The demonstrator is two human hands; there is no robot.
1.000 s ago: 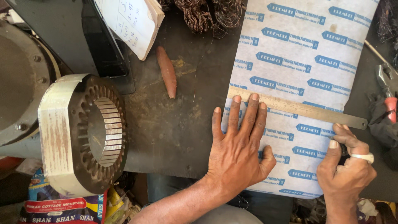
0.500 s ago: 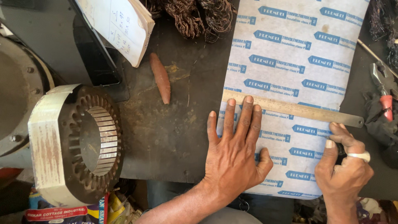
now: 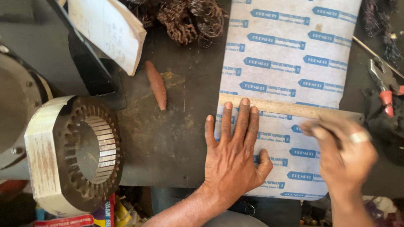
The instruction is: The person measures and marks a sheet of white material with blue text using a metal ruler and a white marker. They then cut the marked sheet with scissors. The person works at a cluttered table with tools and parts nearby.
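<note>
Your left hand (image 3: 235,155) lies flat with the fingers spread, palm pressed down on the white sheet of insulation paper printed with rows of blue labels (image 3: 290,54), which lies lengthwise on the dark, stained workbench (image 3: 172,138) and runs from the far edge of the view to the near edge of the bench. The tips of your middle fingers touch the near edge of the long yellowish metal ruler (image 3: 290,108), which lies across the sheet, tilted slightly so its right end sits nearer you, with that end reaching just past the sheet's right edge. Your right hand (image 3: 345,151) is blurred; it sits just below the ruler's right part, curled with a pale ring on one finger, and seems to grip something thin and dark, though you cannot tell what it pinches. To the left of the sheet, a reddish-brown tapered wooden piece (image 3: 156,85) lies on the bench, well apart from your hands. Farther left stands a grey metal motor stator with a ring of slots around its bore (image 3: 80,153), at the bench's near-left corner. Above it, a white notebook with handwriting (image 3: 108,31) leans at an angle, and a tangle of brown copper wire (image 3: 189,19) lies at the far side. Red-handled pliers (image 3: 385,90) rest to the right of the sheet.
</note>
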